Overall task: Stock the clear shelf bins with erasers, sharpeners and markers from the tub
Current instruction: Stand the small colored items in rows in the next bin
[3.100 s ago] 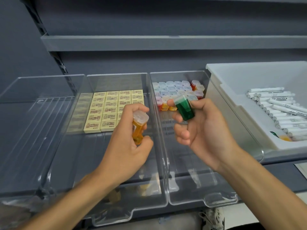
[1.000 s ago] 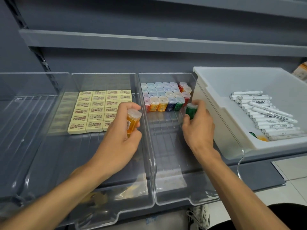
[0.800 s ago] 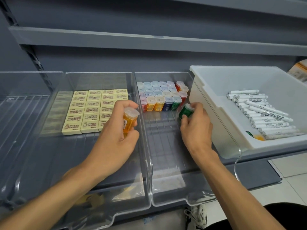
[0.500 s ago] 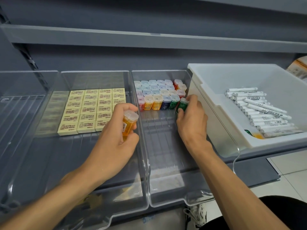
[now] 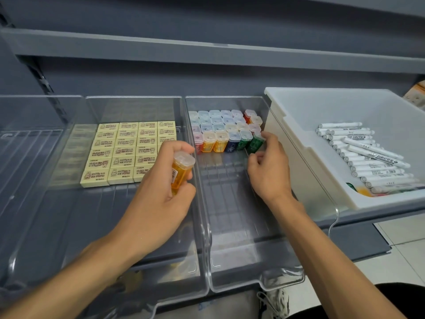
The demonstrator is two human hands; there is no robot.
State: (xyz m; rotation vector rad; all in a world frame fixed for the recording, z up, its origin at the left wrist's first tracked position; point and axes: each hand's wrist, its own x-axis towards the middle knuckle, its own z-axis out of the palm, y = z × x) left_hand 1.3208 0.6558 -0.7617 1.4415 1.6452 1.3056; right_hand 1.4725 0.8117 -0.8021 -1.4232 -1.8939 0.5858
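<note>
At the front row's right end in the middle bin [image 5: 230, 261], your right hand [image 5: 269, 173] pinches a green sharpener [image 5: 255, 143], seemingly standing; your left hand [image 5: 158, 201] grips an orange sharpener [image 5: 180, 172] at its left wall.

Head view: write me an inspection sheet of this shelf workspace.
Surface: grey shelf; clear left bin, middle bin, right bin and white tub on it.
Job's things: erasers in rows in the middle bin; sharpeners in rows at the right bin's back; markers in the white tub.
Clutter: nothing seen.
Hands: left hand grips an orange sharpener; right hand pinches a green sharpener at the front row's right end.
Cables: nothing seen.
Surroundings: upper shelf, tiled floor, a shoe below.
</note>
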